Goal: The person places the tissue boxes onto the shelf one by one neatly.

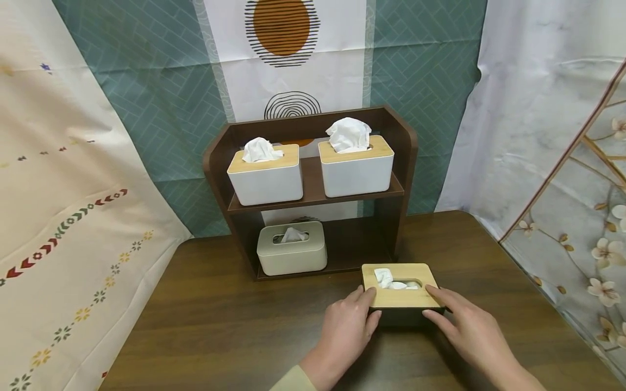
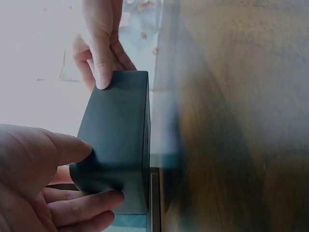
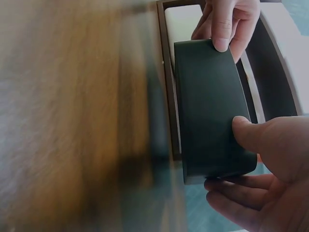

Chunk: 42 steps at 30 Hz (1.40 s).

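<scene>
A dark tissue box (image 1: 398,316) with a light wooden lid (image 1: 406,297) is in front of the shelf, at its right. White tissue (image 1: 383,277) shows in the lid's slot. My left hand (image 1: 346,325) grips the box's left end, and my right hand (image 1: 467,326) grips the right end. In the left wrist view, the left thumb lies on the dark front wall (image 2: 116,116) while the fingers reach round the end. The right wrist view shows the right thumb on that same wall (image 3: 207,106). Whether the box's bottom touches the table I cannot tell.
The dark brown two-tier shelf (image 1: 352,190) stands at the table's back. Two white tissue boxes with wooden lids, one left (image 1: 266,184) and one right (image 1: 359,174), sit on its upper tier. A beige tissue box (image 1: 293,258) occupies the lower tier's left. Patterned cloth (image 1: 425,108) hangs around the wooden table (image 1: 220,326).
</scene>
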Tool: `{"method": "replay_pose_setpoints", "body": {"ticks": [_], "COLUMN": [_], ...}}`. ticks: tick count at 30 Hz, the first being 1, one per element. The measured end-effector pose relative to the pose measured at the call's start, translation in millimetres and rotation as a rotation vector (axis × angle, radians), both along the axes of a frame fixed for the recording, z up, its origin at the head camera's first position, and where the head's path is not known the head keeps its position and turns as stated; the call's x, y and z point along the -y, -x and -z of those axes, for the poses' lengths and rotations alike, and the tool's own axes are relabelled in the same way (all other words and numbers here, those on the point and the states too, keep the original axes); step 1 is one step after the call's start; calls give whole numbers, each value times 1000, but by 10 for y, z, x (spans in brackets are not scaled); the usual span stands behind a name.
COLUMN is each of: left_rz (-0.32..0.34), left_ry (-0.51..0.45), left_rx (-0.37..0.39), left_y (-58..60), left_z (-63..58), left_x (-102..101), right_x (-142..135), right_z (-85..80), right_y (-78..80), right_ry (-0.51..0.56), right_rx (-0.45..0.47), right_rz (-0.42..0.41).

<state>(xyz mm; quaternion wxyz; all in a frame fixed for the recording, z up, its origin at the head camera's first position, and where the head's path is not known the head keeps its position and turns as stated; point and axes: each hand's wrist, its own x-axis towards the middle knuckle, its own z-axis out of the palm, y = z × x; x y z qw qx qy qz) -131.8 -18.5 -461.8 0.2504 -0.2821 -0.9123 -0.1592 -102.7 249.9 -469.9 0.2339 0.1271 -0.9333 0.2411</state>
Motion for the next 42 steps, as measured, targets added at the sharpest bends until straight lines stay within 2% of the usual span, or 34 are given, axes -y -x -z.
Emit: {"method": "replay_pose_setpoints", "body": {"ticks": [9,19,29,42], "left_rz": [-54,-112,-109,-125], "left_ry": [-44,-53,-105,-134], "left_rx": [23,71,26,65], "left_y": [27,111,258,503], "left_z": [-47,-89,-56,24], "left_x": [154,270,373,427], "right_x": [167,299,414,506], "right_z": [-52,-75,-100,-45], "right_y": [141,322,529,799], "right_ry": [-8,16,41,49], "right_rx": [-30,-35,-8,65], "right_rz": [-30,-69,-88,-72]}}
